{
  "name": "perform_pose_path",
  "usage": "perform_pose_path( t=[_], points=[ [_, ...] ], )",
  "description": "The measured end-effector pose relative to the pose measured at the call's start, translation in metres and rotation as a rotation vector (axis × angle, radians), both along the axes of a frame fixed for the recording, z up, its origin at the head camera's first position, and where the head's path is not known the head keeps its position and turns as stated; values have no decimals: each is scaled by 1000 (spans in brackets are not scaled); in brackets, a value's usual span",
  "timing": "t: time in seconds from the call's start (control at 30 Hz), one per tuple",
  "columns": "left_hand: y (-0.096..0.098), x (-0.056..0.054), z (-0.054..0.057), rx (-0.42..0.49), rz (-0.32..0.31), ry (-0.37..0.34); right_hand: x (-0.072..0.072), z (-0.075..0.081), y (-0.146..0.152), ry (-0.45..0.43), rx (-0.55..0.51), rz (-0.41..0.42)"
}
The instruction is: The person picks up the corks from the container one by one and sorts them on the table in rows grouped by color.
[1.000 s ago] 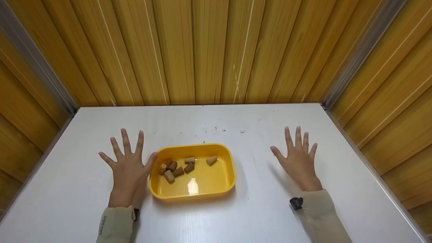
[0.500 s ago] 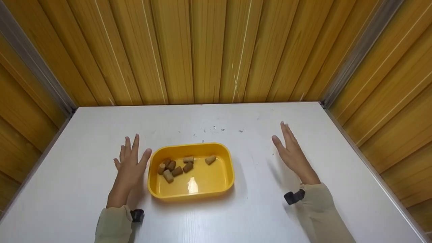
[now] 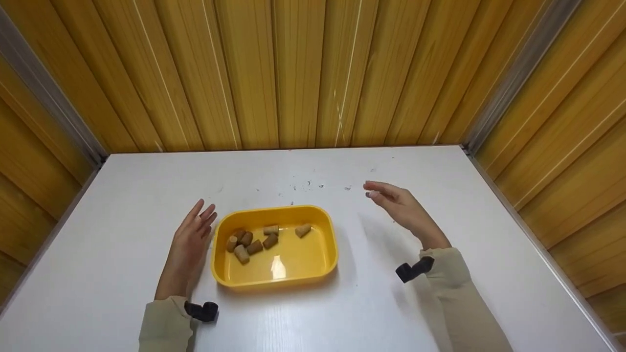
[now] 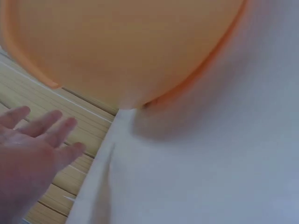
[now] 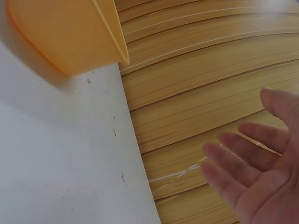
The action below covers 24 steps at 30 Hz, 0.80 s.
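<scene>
A yellow plastic tray (image 3: 313,278) with rounded corners stands on the white table, holding several brown and tan corks (image 3: 241,254). Most of the corks cluster at its left end; a single cork (image 3: 302,230) lies apart toward the back right. My left hand (image 3: 190,239) is beside the tray's left wall, palm turned toward it, fingers loosely extended and holding nothing. To the right of the tray, my right hand (image 3: 402,208) hovers over the table with relaxed, slightly bent fingers pointing left, and its palm (image 5: 266,186) shows bare in the right wrist view.
The white table (image 3: 293,322) has small dark marks near its back edge. Wood-patterned panels (image 3: 293,73) rise behind it and on both sides. A black wrist camera (image 3: 203,311) is strapped at the left cuff, another black camera (image 3: 413,270) at the right.
Both hands have turned from palms down with spread fingers to palms inward, fingers drawn together. The right hand has moved left toward the tray. The corks stay in place.
</scene>
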<state>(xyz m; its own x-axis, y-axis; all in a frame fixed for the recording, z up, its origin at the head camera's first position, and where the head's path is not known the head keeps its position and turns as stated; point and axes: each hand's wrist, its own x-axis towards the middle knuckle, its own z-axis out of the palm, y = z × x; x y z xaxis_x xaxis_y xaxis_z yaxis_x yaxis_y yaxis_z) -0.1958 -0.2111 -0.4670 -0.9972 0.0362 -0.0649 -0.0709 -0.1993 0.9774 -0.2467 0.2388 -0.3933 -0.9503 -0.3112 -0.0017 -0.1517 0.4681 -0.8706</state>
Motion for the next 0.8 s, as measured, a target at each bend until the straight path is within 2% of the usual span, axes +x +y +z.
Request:
perform_pose_path(
  t=[0.13, 0.27, 0.37, 0.6, 0.8],
  points=[
    [-3, 1, -14, 258, -48, -13, -5, 3, -14, -23, 24, 132],
    [-4, 2, -24, 347, -91, 34, -9, 4, -30, -23, 95, 239],
    [-4, 1, -27, 350, -119, 67, -11, 5, -40, -13, 129, 289],
    [0, 0, -28, 242, -180, 46, -18, 9, -61, -8, 169, 367],
    [3, -1, -27, 205, -182, 34, -22, 9, -79, -29, 209, 423]
  ],
)
